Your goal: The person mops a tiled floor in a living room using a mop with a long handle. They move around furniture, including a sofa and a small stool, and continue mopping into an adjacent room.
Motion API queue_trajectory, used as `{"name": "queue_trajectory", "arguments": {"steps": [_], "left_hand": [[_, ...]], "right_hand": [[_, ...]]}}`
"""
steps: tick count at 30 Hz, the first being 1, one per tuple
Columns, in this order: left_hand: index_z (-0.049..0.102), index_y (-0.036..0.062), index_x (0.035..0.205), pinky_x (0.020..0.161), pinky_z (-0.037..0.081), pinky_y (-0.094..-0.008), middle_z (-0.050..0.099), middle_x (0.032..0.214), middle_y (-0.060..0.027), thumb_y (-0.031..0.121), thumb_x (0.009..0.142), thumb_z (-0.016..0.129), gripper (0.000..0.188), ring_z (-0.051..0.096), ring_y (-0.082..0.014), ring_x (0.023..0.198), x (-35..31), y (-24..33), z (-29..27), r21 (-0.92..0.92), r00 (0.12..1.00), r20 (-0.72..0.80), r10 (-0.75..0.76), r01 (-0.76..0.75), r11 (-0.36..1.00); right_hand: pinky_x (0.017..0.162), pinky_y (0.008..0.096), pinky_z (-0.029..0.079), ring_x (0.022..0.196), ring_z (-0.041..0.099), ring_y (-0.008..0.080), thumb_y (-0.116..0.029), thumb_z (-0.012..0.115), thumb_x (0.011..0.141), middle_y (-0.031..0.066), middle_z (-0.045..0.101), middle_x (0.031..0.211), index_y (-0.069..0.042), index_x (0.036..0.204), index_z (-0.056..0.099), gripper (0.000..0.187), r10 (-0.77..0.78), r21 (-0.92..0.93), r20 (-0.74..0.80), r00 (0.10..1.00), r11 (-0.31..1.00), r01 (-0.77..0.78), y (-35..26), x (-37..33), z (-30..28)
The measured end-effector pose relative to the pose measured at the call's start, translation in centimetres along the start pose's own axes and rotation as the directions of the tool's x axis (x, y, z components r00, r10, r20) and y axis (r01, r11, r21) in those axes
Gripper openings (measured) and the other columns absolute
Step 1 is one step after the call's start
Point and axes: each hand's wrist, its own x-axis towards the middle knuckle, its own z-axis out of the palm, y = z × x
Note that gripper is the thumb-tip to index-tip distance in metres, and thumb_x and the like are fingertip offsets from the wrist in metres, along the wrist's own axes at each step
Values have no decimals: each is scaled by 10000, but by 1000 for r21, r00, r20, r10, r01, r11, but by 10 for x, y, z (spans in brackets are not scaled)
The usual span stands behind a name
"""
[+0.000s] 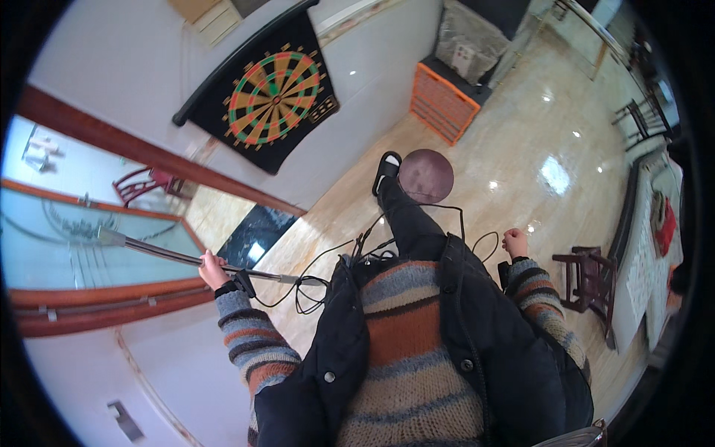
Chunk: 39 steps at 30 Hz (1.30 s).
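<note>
Left hand [212,270] — pole [179,258] pointing left

Glossy beige floor [521,134] reflecting lights, white wall [134,67] with dartboard [274,97], orange crate [443,100], dark wooden chair [588,279]

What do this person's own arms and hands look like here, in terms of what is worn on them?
Both hands, left hand and right hand, are bare, without gloves. Both forearms wear knitted sweater sleeves striped in grey, blue, orange and brown, with ribbed cuffs. A black strap-like band sits at the left wrist. A dark open padded jacket hangs over the sweater, and thin black cables run near the body.
</note>
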Motion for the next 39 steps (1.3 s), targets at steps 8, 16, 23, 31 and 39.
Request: {"name": "queue_trajectory", "arguments": {"steps": [8, 16, 23, 31, 39], "left_hand": [[335, 111, 647, 368, 274, -252, 316, 492, 19, 100, 818, 488, 230, 291, -82, 391, 32, -14, 68, 26, 999, 43, -28, 27, 999], [396, 72, 658, 454, 350, -247, 354, 505, 5, 132, 837, 502, 217, 352, -96, 454, -10, -6, 108, 135, 994, 105, -8, -6, 991], [526, 6, 553, 437, 329, -250, 485, 503, -4, 165, 758, 604, 271, 431, -84, 466, -113, -35, 217, 232, 898, 435, -74, -32, 972], [512, 17, 718, 528, 377, -295, 455, 562, -62, 158, 715, 634, 187, 448, -162, 542, -326, -96, 303, 487, 564, 736, -375, -56, 872], [505, 20, 688, 526, 384, -327, 456, 582, -146, 95, 691, 588, 112, 500, -238, 565, -443, -133, 333, 500, 627, 740, -243, -272, 822]], "right_hand": [[491, 258, 451, 544, 545, 133, -65, 488, 767, 61, 558, 630, 0, 778, 557, 95, -29, 17, -100, 995, 999, 31, -14, -23, -34], [540, 243, 419, 570, 506, 99, -76, 511, 788, 37, 535, 615, 3, 800, 552, 90, -374, -74, 32, 927, 924, 376, -106, -17, -5], [704, 226, 435, 764, 544, 96, -34, 540, 799, 28, 557, 787, -3, 896, 535, 102, -624, 285, 287, 727, 780, 557, -264, -35, 8], [1028, 381, 222, 1218, 309, 246, -233, 749, 653, 127, 313, 1294, -31, 1349, 116, 962, -827, 781, 497, 262, 558, 280, -315, -42, -35], [618, 319, 420, 630, 520, 201, -237, 671, 694, 101, 539, 686, -20, 867, 483, 335, -829, 880, 471, 301, 420, -221, -264, 17, -103]]}}
